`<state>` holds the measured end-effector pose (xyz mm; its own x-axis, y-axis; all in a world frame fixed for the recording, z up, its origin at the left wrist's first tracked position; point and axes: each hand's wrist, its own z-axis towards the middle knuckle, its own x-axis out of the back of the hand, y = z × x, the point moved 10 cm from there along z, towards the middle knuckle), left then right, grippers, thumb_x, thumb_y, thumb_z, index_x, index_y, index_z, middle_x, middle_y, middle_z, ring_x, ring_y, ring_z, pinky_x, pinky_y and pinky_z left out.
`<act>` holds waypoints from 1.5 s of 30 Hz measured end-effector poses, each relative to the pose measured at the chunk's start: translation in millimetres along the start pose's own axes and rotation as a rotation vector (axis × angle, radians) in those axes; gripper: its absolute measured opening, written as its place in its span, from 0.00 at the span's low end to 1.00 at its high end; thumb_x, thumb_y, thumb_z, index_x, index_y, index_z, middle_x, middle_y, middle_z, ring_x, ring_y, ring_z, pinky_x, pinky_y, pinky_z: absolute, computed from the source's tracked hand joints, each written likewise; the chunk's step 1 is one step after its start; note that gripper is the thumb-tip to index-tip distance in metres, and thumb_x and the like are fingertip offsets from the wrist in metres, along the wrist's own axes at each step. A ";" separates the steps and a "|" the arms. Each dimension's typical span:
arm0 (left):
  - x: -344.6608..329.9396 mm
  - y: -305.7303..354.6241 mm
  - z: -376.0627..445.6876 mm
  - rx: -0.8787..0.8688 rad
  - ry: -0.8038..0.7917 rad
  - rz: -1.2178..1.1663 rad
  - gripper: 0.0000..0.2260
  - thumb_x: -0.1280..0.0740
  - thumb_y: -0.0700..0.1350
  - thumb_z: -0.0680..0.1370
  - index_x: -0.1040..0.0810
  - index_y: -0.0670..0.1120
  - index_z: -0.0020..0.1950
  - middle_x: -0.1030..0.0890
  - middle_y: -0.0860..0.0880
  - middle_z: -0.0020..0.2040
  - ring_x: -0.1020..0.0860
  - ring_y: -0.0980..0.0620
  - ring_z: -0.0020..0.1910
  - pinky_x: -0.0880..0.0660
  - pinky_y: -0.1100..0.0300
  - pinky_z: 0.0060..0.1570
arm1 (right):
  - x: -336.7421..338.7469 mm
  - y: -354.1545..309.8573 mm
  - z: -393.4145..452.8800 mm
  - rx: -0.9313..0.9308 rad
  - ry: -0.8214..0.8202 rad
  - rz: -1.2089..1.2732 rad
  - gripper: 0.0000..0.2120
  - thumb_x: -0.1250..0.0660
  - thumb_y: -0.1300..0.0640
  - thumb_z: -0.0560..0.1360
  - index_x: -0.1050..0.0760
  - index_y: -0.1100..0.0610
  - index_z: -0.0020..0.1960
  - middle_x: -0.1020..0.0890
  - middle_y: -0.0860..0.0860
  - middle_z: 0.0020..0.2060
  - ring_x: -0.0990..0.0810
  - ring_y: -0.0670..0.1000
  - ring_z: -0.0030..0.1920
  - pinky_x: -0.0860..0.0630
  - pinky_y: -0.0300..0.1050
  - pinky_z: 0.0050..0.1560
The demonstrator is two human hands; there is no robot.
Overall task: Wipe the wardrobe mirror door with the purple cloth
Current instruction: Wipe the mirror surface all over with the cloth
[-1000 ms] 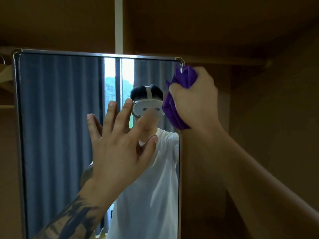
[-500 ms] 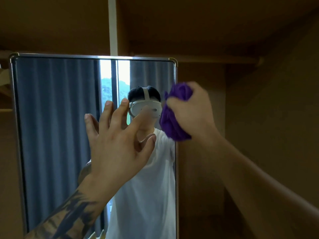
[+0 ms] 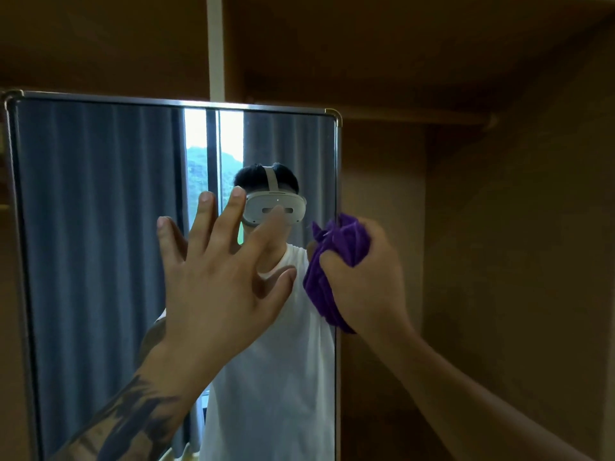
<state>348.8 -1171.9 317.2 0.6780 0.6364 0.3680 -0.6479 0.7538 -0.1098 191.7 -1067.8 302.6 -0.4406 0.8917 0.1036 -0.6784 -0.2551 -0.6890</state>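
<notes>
Mirror door, right edge.
Right hand [image 3: 366,281] grips bunched purple cloth [image 3: 336,261] against mirror door [image 3: 100,227]; left hand [image 3: 216,284] spread on glass.

head view, facing mirror door [image 3: 100,227], close

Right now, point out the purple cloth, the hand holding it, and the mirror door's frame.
purple cloth [image 3: 327,284]: head view, on the bunched fabric below the fingers.
right hand [image 3: 369,287]: head view, on the back of the hand.
mirror door [image 3: 166,101]: head view, on the metal top edge of its frame.
</notes>
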 end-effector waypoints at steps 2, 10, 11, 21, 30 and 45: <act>0.1 0.7 0.9 0.004 0.007 0.000 0.33 0.40 0.69 0.76 0.37 0.62 0.80 0.41 0.46 0.82 0.48 0.40 0.83 0.50 0.26 0.73 | 1.6 -8.8 7.1 0.012 0.017 0.015 0.22 0.27 0.55 0.78 0.34 0.43 0.64 0.25 0.39 0.47 0.22 0.40 0.45 0.26 0.23 0.36; 3.0 0.8 -1.9 -0.005 0.050 -0.025 0.33 0.37 0.67 0.75 0.35 0.61 0.79 0.39 0.45 0.82 0.46 0.39 0.82 0.50 0.26 0.73 | 22.0 -121.0 100.3 0.240 0.146 0.015 0.10 0.26 0.57 0.76 0.26 0.46 0.49 0.20 0.45 0.41 0.16 0.47 0.41 0.15 0.46 0.47; 2.8 0.4 -1.6 -0.007 0.050 -0.024 0.33 0.37 0.67 0.75 0.36 0.61 0.79 0.39 0.45 0.82 0.46 0.39 0.82 0.50 0.26 0.73 | 22.2 -130.0 107.5 0.267 0.145 -0.019 0.10 0.26 0.58 0.75 0.26 0.47 0.47 0.20 0.46 0.39 0.16 0.49 0.40 0.15 0.48 0.45; 0.0 -0.3 -1.9 -0.011 0.030 -0.007 0.33 0.39 0.68 0.76 0.38 0.61 0.80 0.43 0.46 0.83 0.48 0.40 0.83 0.50 0.26 0.73 | 15.6 -110.6 83.2 0.345 0.128 -0.244 0.25 0.29 0.53 0.79 0.30 0.51 0.73 0.25 0.41 0.54 0.26 0.37 0.44 0.29 0.19 0.40; 0.0 0.0 -0.8 -0.007 0.007 0.014 0.34 0.37 0.67 0.76 0.38 0.61 0.81 0.43 0.47 0.83 0.48 0.39 0.83 0.51 0.27 0.74 | -30.9 -181.8 81.7 0.571 0.047 -1.024 0.17 0.28 0.51 0.75 0.25 0.51 0.61 0.25 0.50 0.47 0.23 0.56 0.53 0.29 0.51 0.48; -5.1 -1.3 -2.9 0.005 0.034 -0.010 0.33 0.40 0.68 0.77 0.38 0.61 0.80 0.43 0.47 0.83 0.48 0.41 0.83 0.51 0.27 0.74 | -37.0 -178.3 79.9 0.624 -0.044 -0.943 0.23 0.28 0.49 0.76 0.28 0.48 0.69 0.21 0.48 0.59 0.23 0.54 0.60 0.29 0.50 0.50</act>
<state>347.2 -1175.7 312.8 0.6956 0.6343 0.3372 -0.6429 0.7592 -0.1019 282.0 -1085.1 478.9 0.3905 0.8162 0.4259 -0.9202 0.3594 0.1551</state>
